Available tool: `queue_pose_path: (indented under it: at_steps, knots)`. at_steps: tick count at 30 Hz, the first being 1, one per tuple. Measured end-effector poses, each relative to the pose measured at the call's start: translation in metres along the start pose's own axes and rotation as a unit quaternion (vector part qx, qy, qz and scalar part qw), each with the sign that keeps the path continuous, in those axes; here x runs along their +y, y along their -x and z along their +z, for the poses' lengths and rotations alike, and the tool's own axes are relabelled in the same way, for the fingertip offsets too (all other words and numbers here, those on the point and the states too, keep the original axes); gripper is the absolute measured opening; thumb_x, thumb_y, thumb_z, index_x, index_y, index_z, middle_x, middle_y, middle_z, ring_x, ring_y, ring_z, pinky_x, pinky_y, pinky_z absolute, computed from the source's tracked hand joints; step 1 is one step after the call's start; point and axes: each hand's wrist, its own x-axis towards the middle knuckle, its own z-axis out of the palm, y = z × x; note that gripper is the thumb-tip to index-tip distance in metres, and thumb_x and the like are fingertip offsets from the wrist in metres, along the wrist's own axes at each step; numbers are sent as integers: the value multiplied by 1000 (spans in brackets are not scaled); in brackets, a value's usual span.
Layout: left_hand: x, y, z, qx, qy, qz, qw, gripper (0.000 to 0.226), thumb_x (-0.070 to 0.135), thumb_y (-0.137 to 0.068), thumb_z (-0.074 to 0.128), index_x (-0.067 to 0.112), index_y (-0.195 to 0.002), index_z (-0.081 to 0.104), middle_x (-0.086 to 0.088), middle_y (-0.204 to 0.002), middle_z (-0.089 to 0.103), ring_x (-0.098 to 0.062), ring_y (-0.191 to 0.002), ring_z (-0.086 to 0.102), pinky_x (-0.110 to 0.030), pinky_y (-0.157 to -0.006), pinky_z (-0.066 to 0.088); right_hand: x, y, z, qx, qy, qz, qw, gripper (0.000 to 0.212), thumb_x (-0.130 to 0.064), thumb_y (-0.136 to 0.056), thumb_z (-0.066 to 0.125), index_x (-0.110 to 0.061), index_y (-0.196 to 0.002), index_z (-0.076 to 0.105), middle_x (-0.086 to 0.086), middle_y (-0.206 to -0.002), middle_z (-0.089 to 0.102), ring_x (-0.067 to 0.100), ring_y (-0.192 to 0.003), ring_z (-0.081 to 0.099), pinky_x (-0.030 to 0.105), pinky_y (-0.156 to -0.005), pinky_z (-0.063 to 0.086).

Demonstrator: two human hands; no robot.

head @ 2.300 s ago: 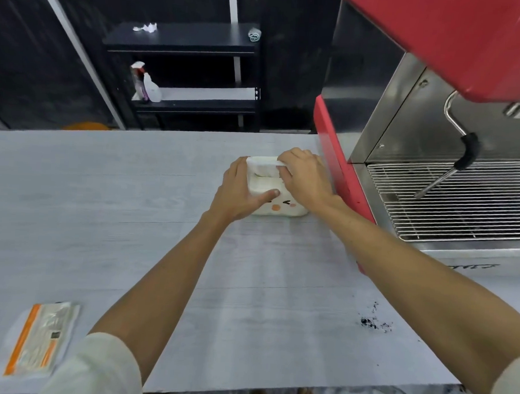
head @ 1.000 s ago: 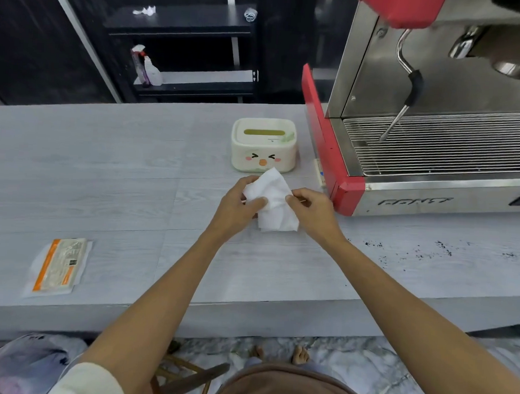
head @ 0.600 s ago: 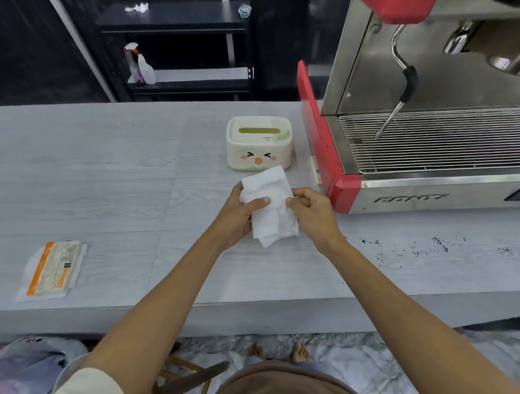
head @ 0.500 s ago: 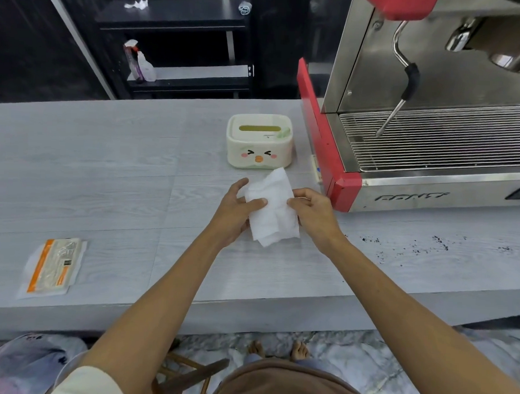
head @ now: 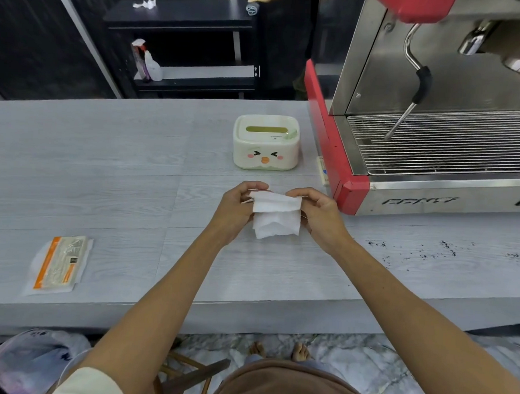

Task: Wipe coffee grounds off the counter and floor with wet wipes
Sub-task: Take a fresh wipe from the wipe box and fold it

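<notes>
A white wet wipe [head: 277, 216] hangs folded between my two hands above the grey counter [head: 111, 172]. My left hand [head: 236, 209] pinches its left edge and my right hand [head: 319, 212] pinches its right edge. Behind them stands the cream wipe box [head: 266, 146] with a cartoon face, lid shut. Dark coffee grounds [head: 423, 251] lie scattered on the counter to the right of my right forearm, in front of the espresso machine.
A red and steel espresso machine [head: 434, 145] fills the right side, its steam wand [head: 418, 84] hanging over the drip grate. An orange-striped packet [head: 60, 262] lies at the counter's front left. A plastic bag [head: 34, 356] and marble floor [head: 350, 358] lie below the counter edge.
I pulled a wipe from the box and drew it toward me. Over the last half second the wipe's top edge has been folded down, with both hands holding it level.
</notes>
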Motion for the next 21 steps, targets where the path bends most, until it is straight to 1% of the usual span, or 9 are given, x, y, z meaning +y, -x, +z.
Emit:
queue_pose_path:
  at_steps: [2,4,8,11,13,15,17,19,21]
  knots:
    - [1,1,-1,-7,-12,16,1000,28,-10,-87,66,12,-104,72,-2,-107,75,-20,-100,71,-31,-79,59,-3,-1,0,-2,-12,11,1000,30,5,-90,49,-13,-85,72,4,-99,70,19,-88,63,28,-66,54]
    - [2,1,-2,-8,-7,13,1000,26,-13,-88,60,8,-96,74,-3,-111,75,-22,-106,71,-30,-83,59,-6,-2,0,-1,-33,29,999,33,8,-87,45,-10,-80,72,7,-95,67,21,-86,61,29,-68,53]
    - [3,4,-4,-24,14,-3,1000,38,-17,-87,51,9,-90,79,-4,-117,74,-23,-114,68,-28,-84,58,-11,-1,0,-8,-78,80,994,33,0,-77,38,-5,-79,70,9,-95,65,22,-83,57,29,-69,50]
    - [-2,6,-5,-39,35,-16,999,49,-19,-80,38,5,-100,77,-10,-123,71,-26,-116,65,-35,-90,58,-12,2,0,-11,-95,100,990,27,-17,-77,49,-1,-85,69,9,-101,65,21,-84,61,28,-66,52]
    - [-6,7,-6,-49,55,-26,997,49,-16,-81,36,2,-104,75,-14,-126,69,-29,-114,64,-39,-96,56,-10,2,-1,-4,-82,102,991,22,-17,-76,62,-2,-89,69,7,-96,67,20,-84,64,28,-63,54]
    - [-9,8,-7,-62,73,-31,995,42,-9,-83,41,1,-106,74,-14,-121,69,-27,-107,65,-36,-91,57,-7,2,-3,2,-41,89,995,15,-8,-81,63,-4,-94,71,5,-92,69,18,-81,65,27,-61,54]
    - [-11,8,-7,-64,83,-34,994,31,6,-86,51,5,-106,76,-9,-113,70,-25,-101,67,-33,-86,57,-4,3,-6,-1,-1,74,997,18,-1,-84,60,-7,-97,71,3,-91,69,17,-80,66,28,-63,55]
    - [-14,8,-7,-50,70,-28,996,23,18,-92,61,8,-105,77,-4,-109,72,-25,-100,70,-34,-86,58,-2,4,-8,-6,20,65,998,23,2,-83,60,-11,-98,71,3,-93,68,19,-83,66,32,-68,55]
    - [-18,6,-6,-26,26,-8,999,15,16,-94,66,9,-102,77,-6,-108,73,-26,-103,69,-37,-87,59,-1,5,-8,-12,29,60,998,26,3,-81,60,-13,-98,71,5,-96,68,21,-87,66,34,-71,55]
